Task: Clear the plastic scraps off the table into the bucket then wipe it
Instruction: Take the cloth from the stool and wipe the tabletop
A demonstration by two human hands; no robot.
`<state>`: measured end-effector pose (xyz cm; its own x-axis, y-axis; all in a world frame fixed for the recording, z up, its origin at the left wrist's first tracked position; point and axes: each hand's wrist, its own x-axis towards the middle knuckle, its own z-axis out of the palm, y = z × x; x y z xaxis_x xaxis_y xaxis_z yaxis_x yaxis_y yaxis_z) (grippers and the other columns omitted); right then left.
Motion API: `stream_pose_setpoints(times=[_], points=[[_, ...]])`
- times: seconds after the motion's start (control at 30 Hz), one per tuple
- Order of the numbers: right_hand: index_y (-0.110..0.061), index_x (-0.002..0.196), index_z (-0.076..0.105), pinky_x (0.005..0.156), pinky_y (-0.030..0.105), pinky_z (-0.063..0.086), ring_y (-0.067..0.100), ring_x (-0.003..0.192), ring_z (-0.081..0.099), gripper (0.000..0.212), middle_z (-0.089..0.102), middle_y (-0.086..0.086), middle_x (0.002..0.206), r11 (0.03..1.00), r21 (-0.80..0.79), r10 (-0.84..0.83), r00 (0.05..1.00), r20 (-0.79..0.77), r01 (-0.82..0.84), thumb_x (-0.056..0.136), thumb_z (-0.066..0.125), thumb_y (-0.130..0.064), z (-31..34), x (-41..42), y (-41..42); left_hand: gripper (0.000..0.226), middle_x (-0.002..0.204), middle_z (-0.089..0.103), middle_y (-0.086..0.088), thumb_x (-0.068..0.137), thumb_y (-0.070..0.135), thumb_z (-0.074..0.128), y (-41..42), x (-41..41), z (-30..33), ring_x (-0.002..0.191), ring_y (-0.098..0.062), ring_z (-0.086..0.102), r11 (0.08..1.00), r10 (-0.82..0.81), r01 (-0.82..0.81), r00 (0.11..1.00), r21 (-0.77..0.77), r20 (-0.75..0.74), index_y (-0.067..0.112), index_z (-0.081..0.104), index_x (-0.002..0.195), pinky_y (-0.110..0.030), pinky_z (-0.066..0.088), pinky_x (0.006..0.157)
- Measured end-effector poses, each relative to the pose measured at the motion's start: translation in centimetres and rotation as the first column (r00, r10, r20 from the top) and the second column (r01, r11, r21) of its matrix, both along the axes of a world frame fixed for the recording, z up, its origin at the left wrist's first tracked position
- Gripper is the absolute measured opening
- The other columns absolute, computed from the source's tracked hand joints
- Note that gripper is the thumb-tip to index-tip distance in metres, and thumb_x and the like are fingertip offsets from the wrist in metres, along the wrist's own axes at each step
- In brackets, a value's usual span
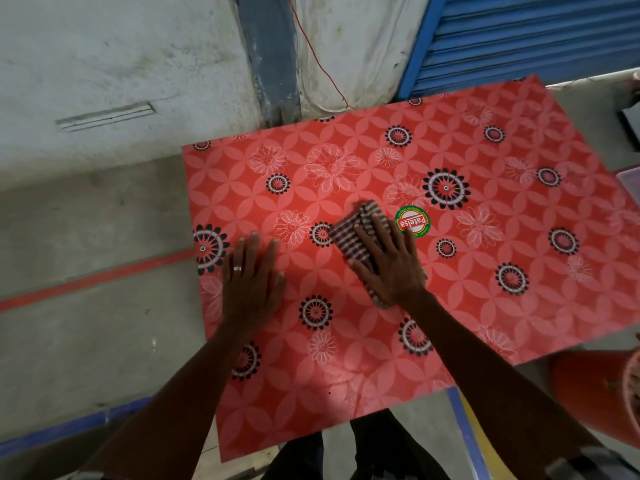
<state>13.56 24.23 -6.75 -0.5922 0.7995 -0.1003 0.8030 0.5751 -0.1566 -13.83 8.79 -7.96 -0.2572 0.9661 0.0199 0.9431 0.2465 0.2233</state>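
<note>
Since no plastic scraps show anywhere on the red flowered tabletop (346, 368), clearing judged done and wiping under way. At the near edge, only bare pattern and two forearms crossing in. Farther in, toward the left edge: left hand (251, 275) flat, fingers straight and spread, palm down on the surface, holding nothing, a ring (237, 268) on one finger; likely bracing. Just beside it, about mid-tabletop: right hand (388, 261) spread flat on a folded checked cloth (349, 237), fingers straight, pressing down rather than gripping; cloth poking out past the fingertips and under the wrist. Touching distance beyond the cloth: a round green-and-red sticker (412, 220) stuck to the surface. Far half and far corners not plainly wiped or unwiped; no wet streaks to tell by, so remaining share of wiping uncertain, probably a good part. As for containers: off the near right corner, an orange rounded shape (595, 393), possibly the bucket, cut by the frame, contents not visible. At the right edge, a pale corner of something like a clear box (631, 183), also cut off, contents unreadable.
</note>
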Motion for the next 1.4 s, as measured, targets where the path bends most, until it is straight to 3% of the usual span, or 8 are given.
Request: stream_pose_setpoints(times=[0.37, 0.53, 0.73, 0.87, 1.0, 1.13, 1.23, 1.4], points=[[-0.029, 0.161, -0.002, 0.122, 0.063, 0.007, 0.041, 0.154, 0.002, 0.084, -0.003, 0.012, 0.169, 0.893, -0.025, -0.447, 0.892, 0.060, 0.449, 0.093, 0.009, -0.077, -0.3, -2.1, 6.6, 0.065, 0.171, 0.018, -0.013, 0.105, 0.052, 0.021, 1.1, -0.2, -0.1, 0.159, -0.033, 0.013, 0.998, 0.045, -0.047, 0.998, -0.048, -0.040, 0.022, 0.027, 0.162, -0.053, 0.015, 0.127], [-0.031, 0.161, -0.004, 0.122, 0.059, -0.002, 0.039, 0.154, -0.003, 0.085, -0.008, 0.010, 0.169, 0.976, -0.024, -0.214, 0.974, 0.072, 0.216, 0.093, 0.014, -0.079, 0.0, -5.4, 6.4, 0.072, 0.171, 0.016, -0.014, 0.104, 0.060, 0.010, 2.3, -0.1, 0.6, 0.160, -0.033, 0.012, 0.991, 0.102, -0.104, 0.995, -0.084, -0.021, 0.021, 0.025, 0.163, -0.057, 0.016, 0.127], [-0.036, 0.160, 0.006, 0.122, 0.062, 0.007, 0.037, 0.155, 0.005, 0.083, 0.003, 0.008, 0.169, 0.987, -0.007, 0.160, 0.986, 0.056, -0.160, 0.092, 0.021, -0.081, -0.5, -5.6, 9.3, 0.073, 0.172, 0.016, -0.013, 0.102, 0.061, 0.011, 3.8, -0.2, 0.7, 0.159, -0.034, 0.015, 0.981, 0.150, -0.155, 0.988, -0.119, -0.044, 0.022, 0.024, 0.163, -0.056, 0.019, 0.126], [-0.036, 0.160, 0.007, 0.122, 0.062, 0.009, 0.037, 0.154, 0.009, 0.079, 0.004, 0.007, 0.170, 1.000, 0.027, 0.001, 0.999, 0.036, -0.002, 0.094, 0.020, -0.077, -0.5, -3.4, 13.3, 0.068, 0.171, 0.017, -0.014, 0.102, 0.052, 0.027, 4.3, -0.2, 0.5, 0.158, -0.035, 0.016, 0.979, 0.174, -0.179, 0.983, -0.095, -0.057, 0.020, 0.026, 0.162, -0.057, 0.021, 0.124], [-0.033, 0.160, 0.006, 0.122, 0.062, 0.010, 0.039, 0.153, 0.009, 0.080, 0.002, 0.008, 0.170, 0.963, 0.017, -0.269, 0.962, 0.041, 0.269, 0.094, 0.013, -0.076, -0.1, -2.4, 16.0, 0.070, 0.172, 0.016, -0.014, 0.101, 0.053, 0.028, 4.5, -0.2, 0.4, 0.159, -0.034, 0.015, 0.979, 0.180, -0.184, 0.982, -0.088, -0.053, 0.021, 0.024, 0.163, -0.057, 0.020, 0.125], [-0.032, 0.160, -0.005, 0.121, 0.064, 0.006, 0.040, 0.154, -0.002, 0.082, -0.007, 0.010, 0.169, 0.933, -0.016, -0.357, 0.931, 0.079, 0.359, 0.093, 0.006, -0.077, -0.2, -4.0, 15.8, 0.071, 0.172, 0.016, -0.014, 0.101, 0.055, 0.028, 4.4, -0.3, 0.0, 0.158, -0.035, 0.016, 0.979, 0.185, -0.188, 0.981, -0.072, -0.056, 0.020, 0.024, 0.163, -0.058, 0.020, 0.124], [-0.032, 0.160, -0.004, 0.120, 0.066, 0.003, 0.041, 0.154, -0.001, 0.082, -0.006, 0.010, 0.169, 0.955, -0.029, -0.291, 0.953, 0.080, 0.294, 0.093, 0.011, -0.077, -0.1, -6.3, 14.9, 0.071, 0.171, 0.016, -0.014, 0.101, 0.055, 0.028, 4.3, -0.3, 0.0, 0.158, -0.036, 0.017, 0.981, 0.180, -0.183, 0.982, -0.056, -0.059, 0.020, 0.025, 0.163, -0.059, 0.022, 0.123], [-0.037, 0.160, 0.010, 0.122, 0.063, 0.002, 0.037, 0.155, 0.003, 0.081, 0.004, 0.007, 0.170, 1.000, -0.031, 0.003, 1.000, 0.017, -0.003, 0.092, 0.024, -0.079, -0.2, -9.9, 13.6, 0.070, 0.169, 0.023, -0.017, 0.100, 0.054, 0.030, 4.4, 0.0, 0.2, 0.156, -0.039, 0.023, 0.984, 0.178, -0.178, 0.980, 0.006, -0.086, 0.017, 0.033, 0.160, -0.058, 0.021, 0.123]])
